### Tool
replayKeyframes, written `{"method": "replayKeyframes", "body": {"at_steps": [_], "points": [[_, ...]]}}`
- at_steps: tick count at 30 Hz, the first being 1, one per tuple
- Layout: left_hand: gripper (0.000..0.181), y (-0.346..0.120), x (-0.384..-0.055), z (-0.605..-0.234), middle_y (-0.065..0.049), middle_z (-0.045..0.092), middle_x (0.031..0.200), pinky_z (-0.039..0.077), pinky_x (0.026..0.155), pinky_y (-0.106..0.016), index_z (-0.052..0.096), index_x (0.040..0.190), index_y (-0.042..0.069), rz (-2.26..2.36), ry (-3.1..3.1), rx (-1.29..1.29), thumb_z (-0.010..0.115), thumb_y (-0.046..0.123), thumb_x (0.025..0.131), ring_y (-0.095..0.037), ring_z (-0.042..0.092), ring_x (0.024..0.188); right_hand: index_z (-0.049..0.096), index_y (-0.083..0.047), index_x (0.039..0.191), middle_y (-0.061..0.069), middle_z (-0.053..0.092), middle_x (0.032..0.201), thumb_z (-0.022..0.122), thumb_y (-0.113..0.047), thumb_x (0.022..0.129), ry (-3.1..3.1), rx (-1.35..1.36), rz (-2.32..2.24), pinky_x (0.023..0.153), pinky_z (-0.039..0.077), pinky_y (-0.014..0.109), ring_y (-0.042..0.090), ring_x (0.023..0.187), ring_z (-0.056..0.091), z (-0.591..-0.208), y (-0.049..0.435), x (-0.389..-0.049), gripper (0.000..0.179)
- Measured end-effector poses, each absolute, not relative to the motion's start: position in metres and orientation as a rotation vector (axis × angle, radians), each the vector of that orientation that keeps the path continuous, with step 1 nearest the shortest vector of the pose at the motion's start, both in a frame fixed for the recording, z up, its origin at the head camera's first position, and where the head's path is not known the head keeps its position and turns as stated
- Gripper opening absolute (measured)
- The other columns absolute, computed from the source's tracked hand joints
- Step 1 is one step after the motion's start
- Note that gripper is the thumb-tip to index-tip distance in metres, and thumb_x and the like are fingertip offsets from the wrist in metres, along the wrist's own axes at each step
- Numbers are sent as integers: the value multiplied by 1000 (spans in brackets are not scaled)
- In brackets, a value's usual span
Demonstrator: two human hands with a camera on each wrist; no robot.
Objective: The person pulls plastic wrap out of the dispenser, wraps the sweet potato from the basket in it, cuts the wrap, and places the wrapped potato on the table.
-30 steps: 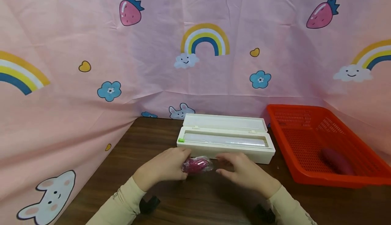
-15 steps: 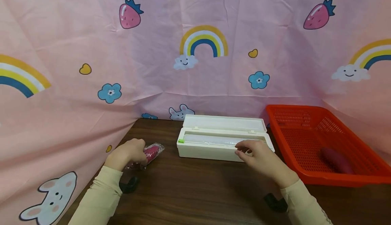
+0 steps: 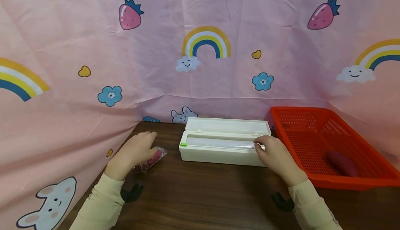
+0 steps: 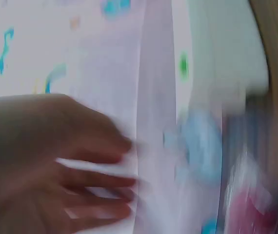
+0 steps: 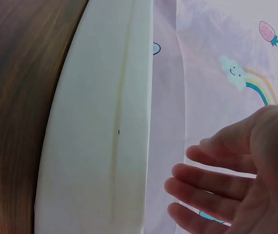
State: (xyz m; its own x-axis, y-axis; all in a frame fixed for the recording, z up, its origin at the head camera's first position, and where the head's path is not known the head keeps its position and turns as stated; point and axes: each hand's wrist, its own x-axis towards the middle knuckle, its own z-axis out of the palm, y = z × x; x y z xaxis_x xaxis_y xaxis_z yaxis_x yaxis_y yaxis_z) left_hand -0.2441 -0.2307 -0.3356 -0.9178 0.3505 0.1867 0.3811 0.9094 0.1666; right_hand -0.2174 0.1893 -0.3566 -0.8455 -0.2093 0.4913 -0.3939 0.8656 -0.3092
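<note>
A purple-red sweet potato wrapped in clear plastic film [image 3: 157, 156] lies on the table at the left, partly hidden by my left hand [image 3: 133, 152]. That hand hovers right over it; in the blurred left wrist view its fingers [image 4: 97, 183] are extended and hold nothing, apart from the wrapped sweet potato at lower right. My right hand [image 3: 278, 156] is at the right end of a white cling film box [image 3: 215, 156], overlapping its front edge. Its fingers [image 5: 212, 190] are loosely bent, with nothing between them. The box lid [image 3: 228, 125] is up, and a film roll [image 3: 218, 142] shows inside.
A red plastic basket [image 3: 337, 181] stands on the right, close beside the box, with one unwrapped purple-red sweet potato [image 3: 343, 163] in it. A green slider [image 3: 183, 144] sits at the box's left end. Printed pink cloth [image 3: 150, 77] walls the table's back and sides.
My left hand has carried the wrapped sweet potato to the left, put it on the table and let go, rising slightly. My right hand has moved right to the box's right end.
</note>
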Motion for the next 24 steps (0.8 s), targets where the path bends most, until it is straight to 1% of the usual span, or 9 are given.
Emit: {"method": "replayKeyframes", "body": {"at_steps": [1, 3, 5, 7, 10, 13, 18, 21, 24], "points": [[49, -216, -242, -336, -26, 64, 128, 50, 102, -55, 56, 134, -9, -347, -2797, -632, 67, 13, 92, -39, 62, 119, 76, 3, 104, 19, 76, 102, 64, -5, 93, -2596, 442, 558, 85, 58, 51, 33, 93, 72, -357, 190, -218, 18], [46, -183, -237, -340, -26, 61, 133, 46, 108, -53, 54, 136, -10, -445, -2594, -769, 62, 7, 93, -39, 58, 126, 75, 4, 107, 20, 75, 105, 63, -4, 93, -2623, 443, 562, 87, 57, 52, 35, 97, 72, -357, 192, -220, 20], [51, -149, -233, -348, -26, 54, 142, 40, 115, -53, 48, 142, -10, -539, -2480, -916, 58, 3, 93, -40, 50, 136, 74, 4, 109, 21, 75, 108, 62, -4, 93, -2653, 435, 570, 89, 56, 53, 35, 100, 71, -360, 193, -223, 21], [57, -119, -232, -361, -27, 46, 149, 35, 119, -52, 41, 147, -9, -564, -2467, -1023, 55, 3, 93, -40, 42, 143, 74, 4, 109, 22, 74, 109, 61, -3, 93, -2681, 423, 582, 91, 56, 53, 35, 102, 71, -365, 193, -227, 22], [60, -90, -237, -382, -28, 42, 152, 31, 121, -53, 36, 149, -10, -515, -2526, -1072, 52, 3, 93, -42, 36, 147, 74, 3, 110, 21, 74, 111, 61, -4, 93, -2709, 422, 583, 92, 55, 53, 35, 103, 70, -375, 189, -232, 22], [58, -82, -244, -400, -27, 44, 149, 33, 118, -57, 39, 148, -9, -446, -2579, -990, 53, 3, 93, -42, 38, 145, 74, 2, 108, 20, 74, 109, 62, -5, 93, -2720, 457, 556, 91, 56, 51, 33, 102, 70, -383, 185, -235, 21], [54, -88, -254, -416, -25, 52, 138, 36, 113, -63, 46, 141, -8, -377, -2606, -874, 55, 5, 89, -43, 45, 137, 75, 1, 100, 16, 76, 99, 65, -6, 91, -2689, 452, 460, 84, 58, 47, 27, 90, 70, -387, 184, -238, 16], [50, -93, -258, -414, -25, 56, 133, 38, 113, -59, 50, 136, -9, -342, -2607, -834, 57, 4, 88, -43, 49, 133, 75, -2, 90, 11, 74, 84, 65, -7, 91, -2676, 451, 420, 72, 57, 41, 21, 73, 63, -382, 188, -240, 11], [46, -97, -262, -407, -26, 59, 129, 42, 112, -53, 55, 131, -10, -325, -2586, -824, 59, 2, 88, -42, 52, 128, 72, -7, 82, 4, 65, 69, 65, -7, 92, -2673, 464, 408, 61, 48, 34, 17, 64, 51, -376, 192, -241, 13]]}}
